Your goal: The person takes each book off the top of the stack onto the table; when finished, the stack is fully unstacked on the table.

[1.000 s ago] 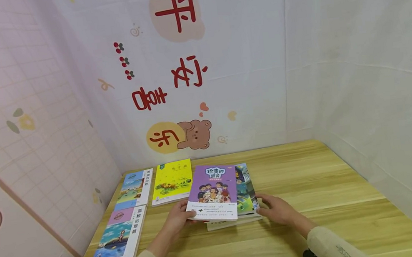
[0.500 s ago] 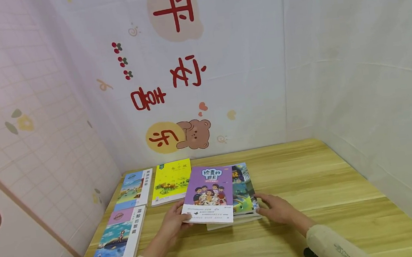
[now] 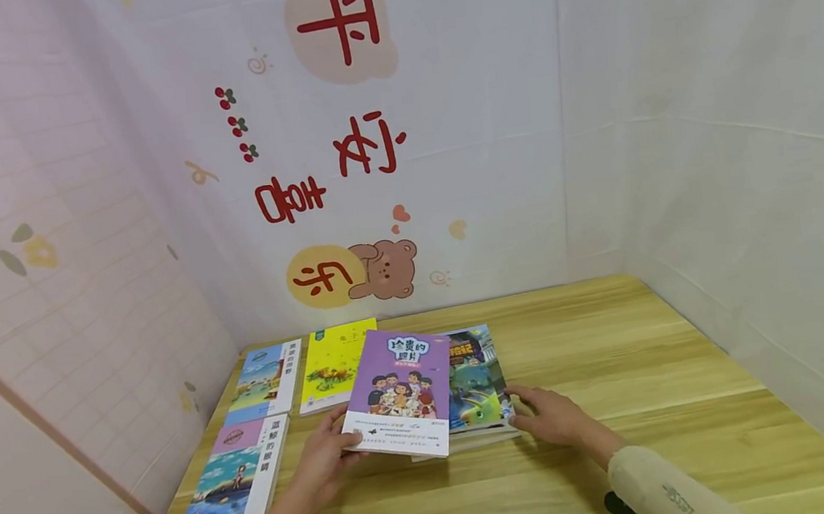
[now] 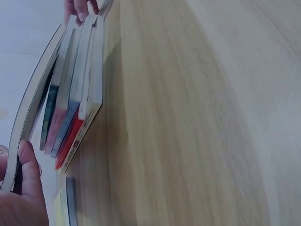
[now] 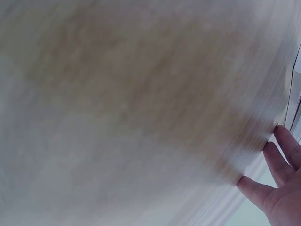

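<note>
My left hand (image 3: 324,460) pinches the near left corner of a purple book (image 3: 404,385), thumb on top of the cover. In the left wrist view that book (image 4: 29,101) slants up off a stack of books (image 4: 80,94), with a gap between them. The stack's top book (image 3: 480,384), dark with a green and yellow picture, is partly covered by the purple one. My right hand (image 3: 553,418) rests at the stack's right side. Its extended fingertips (image 5: 249,184) touch the page edges in the right wrist view.
A yellow book (image 3: 337,374) lies behind my left hand, overlapped by the purple book. Left of it lie a blue-and-white book (image 3: 261,383) and a pink-and-white book (image 3: 228,486). Fabric walls (image 3: 492,156) rise behind and beside the wooden table (image 3: 617,344).
My left hand has drawn the purple book leftward, showing more of the top book beneath it and overlapping the yellow book. My right hand has stayed by the stack.
</note>
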A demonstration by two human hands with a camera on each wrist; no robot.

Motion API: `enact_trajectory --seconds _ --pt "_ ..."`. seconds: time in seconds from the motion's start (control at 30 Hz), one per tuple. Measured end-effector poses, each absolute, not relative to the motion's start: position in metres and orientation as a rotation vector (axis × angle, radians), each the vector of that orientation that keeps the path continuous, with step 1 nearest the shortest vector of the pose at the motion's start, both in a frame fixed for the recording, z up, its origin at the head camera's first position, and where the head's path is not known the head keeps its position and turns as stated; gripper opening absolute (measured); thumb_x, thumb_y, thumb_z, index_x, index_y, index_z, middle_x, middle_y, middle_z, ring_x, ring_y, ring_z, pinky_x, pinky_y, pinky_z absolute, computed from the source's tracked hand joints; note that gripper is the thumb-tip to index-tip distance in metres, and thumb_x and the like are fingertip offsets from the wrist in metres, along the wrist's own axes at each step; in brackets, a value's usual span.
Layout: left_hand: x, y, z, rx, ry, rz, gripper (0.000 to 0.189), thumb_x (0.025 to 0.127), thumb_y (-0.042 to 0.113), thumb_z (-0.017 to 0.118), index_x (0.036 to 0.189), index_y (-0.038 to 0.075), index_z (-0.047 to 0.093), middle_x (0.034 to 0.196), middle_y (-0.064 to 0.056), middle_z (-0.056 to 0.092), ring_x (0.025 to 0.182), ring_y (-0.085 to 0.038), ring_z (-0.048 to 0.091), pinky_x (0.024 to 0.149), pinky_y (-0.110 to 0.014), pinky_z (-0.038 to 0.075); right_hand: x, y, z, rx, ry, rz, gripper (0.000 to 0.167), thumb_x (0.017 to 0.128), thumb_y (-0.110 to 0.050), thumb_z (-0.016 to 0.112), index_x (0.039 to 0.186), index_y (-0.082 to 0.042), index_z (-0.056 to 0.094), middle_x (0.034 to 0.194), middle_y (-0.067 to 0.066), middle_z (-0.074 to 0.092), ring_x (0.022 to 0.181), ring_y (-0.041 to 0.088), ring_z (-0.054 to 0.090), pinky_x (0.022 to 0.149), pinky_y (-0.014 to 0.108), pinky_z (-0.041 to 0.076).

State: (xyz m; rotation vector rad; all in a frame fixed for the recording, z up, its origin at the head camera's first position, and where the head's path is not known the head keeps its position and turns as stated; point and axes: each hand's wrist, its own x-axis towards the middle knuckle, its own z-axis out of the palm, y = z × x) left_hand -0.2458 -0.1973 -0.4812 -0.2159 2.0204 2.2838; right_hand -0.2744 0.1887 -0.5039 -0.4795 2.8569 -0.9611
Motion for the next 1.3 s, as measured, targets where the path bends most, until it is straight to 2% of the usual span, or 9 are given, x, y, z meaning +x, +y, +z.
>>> enact_trajectory --seconds 0.43,0.5,0.63,0.8,0.9,0.97,1.07,1.17,1.3 --pt "-0.227 -0.240 -0.465 -0.316 2.023 2.291 0.066 0.095 -0.006 0.055 0.154 0.004 0.025 0.120 -0.010 0.059 0.079 -0.018 0.065 0.071 -0.036 0.057 -0.275 0.188 -0.503 -0.485 2.861 -0.955 0.055 0.095 -0.035 0.064 0.144 -0.011 0.052 0.135 0.021 0.058 0.123 0.041 0.055 0.100 0.059 0.042" --pt "-0.222 -0.247 -0.463 -0.340 2.027 2.286 0.066 0.097 -0.005 0.054 0.154 0.006 0.024 0.125 -0.013 0.057 0.079 -0.017 0.065 0.073 -0.036 0.057 -0.275 0.187 -0.503 -0.478 2.860 -0.956 0.055 0.095 -0.034 0.065 0.143 -0.011 0.052 0.134 0.021 0.058 0.123 0.041 0.054 0.100 0.060 0.041" --pt "-0.212 -0.261 -0.461 -0.353 2.008 2.271 0.070 0.098 -0.004 0.051 0.158 0.006 0.015 0.154 -0.025 0.030 0.077 -0.013 0.063 0.074 -0.034 0.057 -0.274 0.186 -0.502 -0.463 2.857 -0.962 0.055 0.096 -0.034 0.065 0.144 -0.012 0.052 0.135 0.020 0.058 0.123 0.041 0.054 0.100 0.060 0.041" --pt "-0.200 -0.277 -0.462 -0.404 1.952 2.262 0.075 0.099 -0.004 0.049 0.159 0.006 0.006 0.162 -0.025 -0.008 0.077 -0.009 0.062 0.077 -0.032 0.057 -0.273 0.186 -0.501 -0.463 2.852 -0.965 0.055 0.095 -0.034 0.065 0.144 -0.012 0.052 0.135 0.020 0.058 0.124 0.041 0.054 0.100 0.060 0.041" --pt "-0.193 -0.285 -0.464 -0.437 1.950 2.251 0.074 0.100 -0.003 0.049 0.159 0.005 0.005 0.162 -0.027 0.000 0.081 -0.009 0.063 0.079 -0.033 0.056 -0.273 0.187 -0.501 -0.467 2.853 -0.954 0.056 0.095 -0.034 0.066 0.144 -0.011 0.052 0.134 0.020 0.059 0.123 0.041 0.054 0.099 0.060 0.042" --pt "-0.189 -0.289 -0.466 -0.466 1.955 2.249 0.075 0.099 -0.003 0.050 0.159 0.003 0.005 0.155 -0.029 0.024 0.084 -0.012 0.065 0.079 -0.036 0.057 -0.273 0.187 -0.501 -0.466 2.855 -0.948 0.056 0.094 -0.034 0.066 0.143 -0.011 0.053 0.133 0.020 0.059 0.123 0.041 0.054 0.099 0.060 0.042" --pt "-0.182 -0.292 -0.472 -0.516 1.943 2.239 0.079 0.097 -0.005 0.053 0.158 -0.001 0.002 0.122 -0.020 0.056 0.085 -0.018 0.067 0.080 -0.039 0.057 -0.273 0.187 -0.502 -0.456 2.856 -0.940 0.056 0.094 -0.035 0.066 0.143 -0.011 0.052 0.134 0.019 0.059 0.123 0.040 0.054 0.099 0.059 0.042" --pt "-0.174 -0.294 -0.480 -0.579 1.911 2.219 0.083 0.095 -0.007 0.056 0.156 -0.005 0.000 0.101 -0.009 0.063 0.084 -0.024 0.068 0.079 -0.043 0.057 -0.274 0.188 -0.503 -0.464 2.859 -0.931 0.056 0.095 -0.035 0.065 0.143 -0.011 0.052 0.134 0.019 0.059 0.123 0.041 0.054 0.099 0.060 0.042" --pt "-0.166 -0.295 -0.490 -0.641 1.901 2.173 0.081 0.094 -0.008 0.057 0.154 -0.009 0.003 0.099 -0.008 0.064 0.085 -0.026 0.067 0.078 -0.045 0.056 -0.275 0.188 -0.503 -0.474 2.864 -0.924 0.056 0.095 -0.035 0.065 0.144 -0.011 0.051 0.134 0.020 0.058 0.124 0.042 0.053 0.100 0.060 0.041"
